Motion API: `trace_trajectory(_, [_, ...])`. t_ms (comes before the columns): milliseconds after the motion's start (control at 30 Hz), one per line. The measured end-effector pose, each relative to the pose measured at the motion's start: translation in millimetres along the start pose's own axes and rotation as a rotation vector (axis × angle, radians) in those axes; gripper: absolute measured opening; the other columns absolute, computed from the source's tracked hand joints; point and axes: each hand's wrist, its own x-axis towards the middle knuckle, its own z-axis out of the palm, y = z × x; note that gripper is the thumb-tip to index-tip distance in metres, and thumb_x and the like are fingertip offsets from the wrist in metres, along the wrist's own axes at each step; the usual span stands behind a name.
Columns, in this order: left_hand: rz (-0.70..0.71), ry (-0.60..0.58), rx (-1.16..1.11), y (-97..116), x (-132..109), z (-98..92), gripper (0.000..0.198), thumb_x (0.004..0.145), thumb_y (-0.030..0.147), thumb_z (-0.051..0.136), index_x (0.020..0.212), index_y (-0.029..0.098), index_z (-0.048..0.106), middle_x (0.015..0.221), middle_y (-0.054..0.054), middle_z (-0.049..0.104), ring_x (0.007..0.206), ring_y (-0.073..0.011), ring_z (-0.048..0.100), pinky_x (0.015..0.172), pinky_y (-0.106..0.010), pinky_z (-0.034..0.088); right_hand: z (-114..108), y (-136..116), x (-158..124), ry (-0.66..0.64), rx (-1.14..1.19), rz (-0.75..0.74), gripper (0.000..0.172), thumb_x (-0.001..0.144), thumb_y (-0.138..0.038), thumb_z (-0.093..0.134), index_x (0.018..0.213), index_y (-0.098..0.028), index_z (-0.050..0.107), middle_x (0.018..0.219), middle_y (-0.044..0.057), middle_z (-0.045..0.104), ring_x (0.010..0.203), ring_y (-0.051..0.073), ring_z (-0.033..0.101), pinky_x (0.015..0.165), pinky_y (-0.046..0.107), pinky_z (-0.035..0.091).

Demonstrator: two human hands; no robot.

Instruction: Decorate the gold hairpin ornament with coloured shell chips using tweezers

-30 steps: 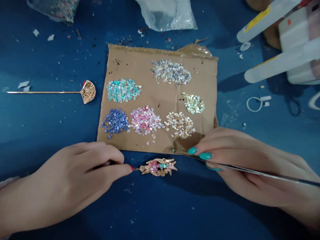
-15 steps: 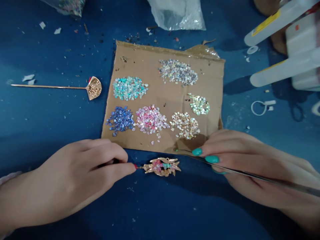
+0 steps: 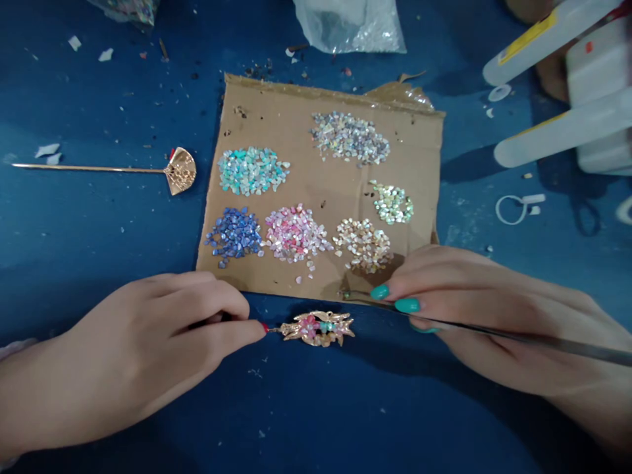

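Observation:
My left hand point(image 3: 182, 349) pinches the thin stem of a gold hairpin ornament point(image 3: 318, 328), whose openwork head carries pink, turquoise and amber chips. Between the fingers of my right hand point(image 3: 474, 316) is a pair of tweezers point(image 3: 459, 324). A small green chip point(image 3: 346, 295) shows at their tips, over the front edge of the cardboard sheet point(image 3: 257, 280), just above the ornament. Piles of shell chips lie on the cardboard: blue point(image 3: 236, 234), pink point(image 3: 296, 234), cream point(image 3: 364, 245), green point(image 3: 394, 203), turquoise point(image 3: 253, 171) and grey point(image 3: 349, 138).
Left of the cardboard lies another gold hairpin point(image 3: 99, 168) with a fan-shaped head. Two white bottles point(image 3: 557, 135) lean in at the right, near a clear ring point(image 3: 511, 209). A plastic bag point(image 3: 353, 26) lies at the back, and scraps dot the blue table point(image 3: 296, 408).
My right hand and the tweezers have moved slightly left, the tips staying near the cardboard's front edge. My left hand keeps its hold on the ornament. The whole view has shifted a little.

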Motion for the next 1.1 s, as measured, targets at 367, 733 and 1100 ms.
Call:
trace_trajectory(367, [-0.001, -0.028, 0.006, 0.3, 0.7, -1.6, 0.027, 0.1, 0.013, 0.039, 0.118, 0.018, 0.058, 0.104, -0.002, 0.058, 0.101, -0.0115, 0.053, 0.095, -0.023, 0.041, 2.2, 6.2, -5.5, -0.003, 0.095, -0.048, 0.015, 0.092, -0.01, 0.047, 0.095, -0.02, 0.056, 0.084, 0.005, 0.066, 0.087, 0.012, 0.068, 0.083, 0.027, 0.058])
trace_trajectory(733, [-0.006, -0.024, 0.015, 0.7, -1.0, -1.6, 0.027, 0.099, 0.013, 0.041, 0.117, 0.018, 0.059, 0.104, -0.002, 0.061, 0.096, -0.0129, 0.058, 0.091, -0.025, 0.047, 1.7, 7.7, -6.5, 0.024, 0.097, -0.018, 0.021, 0.088, -0.005, 0.051, 0.092, -0.023, 0.058, 0.082, 0.003, 0.069, 0.082, 0.014, 0.07, 0.079, 0.03, 0.061])
trace_trajectory(1100, [-0.016, -0.034, 0.015, 1.5, -2.2, -3.0, 0.027, 0.098, 0.013, 0.041, 0.118, 0.018, 0.059, 0.105, -0.002, 0.06, 0.098, -0.0132, 0.056, 0.091, -0.025, 0.046, -6.0, 8.1, -6.0, -0.032, 0.056, -0.061, 0.025, 0.085, -0.001, 0.05, 0.096, -0.022, 0.056, 0.083, 0.007, 0.07, 0.082, 0.015, 0.07, 0.076, 0.028, 0.062])
